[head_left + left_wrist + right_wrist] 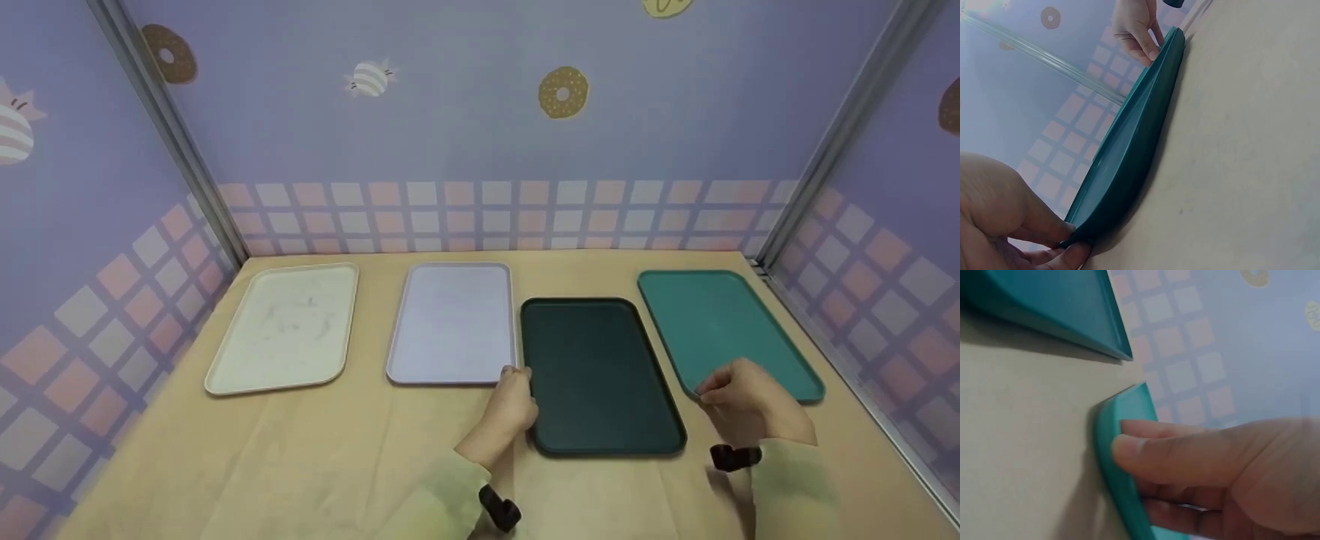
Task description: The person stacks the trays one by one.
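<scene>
A dark green tray [600, 375] lies right of the middle. My left hand [512, 401] pinches its left rim, and in the left wrist view thumb and fingers [1069, 256] sit on either side of that rim. Farther right is a teal tray [716, 322]. My right hand [750, 397] is at its near-left corner. In the right wrist view the thumb [1129, 447] presses the outer side of the teal rim [1109, 439], with the other fingers over the inner side.
Left of the dark green tray lies a lavender tray [454, 322], its right edge close to it. A white tray [289, 330] with grey smudges lies at the far left. Patterned panels [465, 135] and metal posts [847, 127] enclose the cloth-covered table [300, 457].
</scene>
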{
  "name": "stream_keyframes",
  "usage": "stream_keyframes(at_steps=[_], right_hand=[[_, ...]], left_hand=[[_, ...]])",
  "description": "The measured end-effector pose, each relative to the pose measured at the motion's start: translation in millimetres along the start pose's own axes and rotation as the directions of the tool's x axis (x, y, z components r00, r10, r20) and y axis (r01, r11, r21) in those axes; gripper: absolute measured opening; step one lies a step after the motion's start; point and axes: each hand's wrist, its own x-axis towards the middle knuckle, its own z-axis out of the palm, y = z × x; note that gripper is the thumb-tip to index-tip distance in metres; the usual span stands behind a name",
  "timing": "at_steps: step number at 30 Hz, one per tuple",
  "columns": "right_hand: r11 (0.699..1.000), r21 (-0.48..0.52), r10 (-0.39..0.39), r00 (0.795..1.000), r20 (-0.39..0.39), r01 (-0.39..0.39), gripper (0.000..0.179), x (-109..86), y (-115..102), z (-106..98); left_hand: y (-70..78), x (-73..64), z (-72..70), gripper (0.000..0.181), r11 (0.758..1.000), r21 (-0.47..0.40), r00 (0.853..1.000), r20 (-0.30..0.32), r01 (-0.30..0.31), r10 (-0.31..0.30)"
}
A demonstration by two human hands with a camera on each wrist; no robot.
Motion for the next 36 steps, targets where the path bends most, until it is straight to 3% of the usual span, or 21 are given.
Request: stream_keyframes(at_steps=[4,11,16,19,23,26,29,31,33,35,36], right_hand=[[1.000,-0.015,0.004,0.999,0.050,-0.003,0.012,-4.7,-3.7,-4.1],[0.994,-0.044,0.106,0.975,0.196,-0.099,0.011,-12.9,-9.7,-11.4],[0.998,-0.022,0.070,0.976,0.208,-0.067,0.020,-14.2,-8.3,-15.5],[0.999,0.033,0.039,0.989,0.144,-0.044,0.035,-15.8,-1.7,-20.4],[0.995,0.098,0.038,0.999,-0.030,-0.035,0.052,-19.7,13.1,-25.6],[0.993,0.113,0.060,0.987,-0.149,-0.044,0.061,-21.4,27.4,-29.2],[0.990,0.131,0.087,0.971,-0.222,-0.059,0.068,-20.2,42.3,-33.8],[0.986,0.155,0.105,0.959,-0.262,-0.065,0.069,-18.0,50.6,-37.0],[0.980,0.183,0.126,0.946,-0.300,-0.073,0.069,-15.3,57.7,-40.4],[0.974,0.205,0.161,0.930,-0.332,-0.096,0.068,-13.0,63.3,-44.1],[0.970,0.216,0.182,0.921,-0.344,-0.111,0.068,-11.8,66.0,-45.9]], left_hand=[[-0.7,-0.5,0.2,0.051,1.000,-0.016,1.000,-0.005,-0.010,0.010],[-1.7,1.0,0.9,0.050,1.000,-0.016,1.000,-0.009,-0.016,0.016],[-0.9,1.6,-0.1,0.050,1.000,-0.017,1.000,0.005,0.006,-0.006],[0.8,2.6,-3.0,0.050,1.000,-0.004,0.999,0.038,0.017,-0.017],[7.2,1.6,-11.2,0.050,0.999,0.016,0.994,0.102,0.029,-0.031],[16.3,-1.8,-15.2,0.053,1.000,-0.010,0.994,0.103,0.023,-0.022],[27.0,-4.1,-12.0,0.051,0.993,-0.112,0.997,0.065,-0.025,0.032],[34.5,-4.1,-6.4,0.046,0.971,-0.231,0.996,0.055,-0.056,0.070],[43.3,-2.3,0.7,0.041,0.924,-0.381,0.993,0.089,-0.038,0.078],[53.5,1.5,9.1,0.038,0.837,-0.547,0.987,0.148,0.031,0.060],[59.4,3.5,13.4,0.037,0.774,-0.627,0.982,0.188,0.092,0.035]])
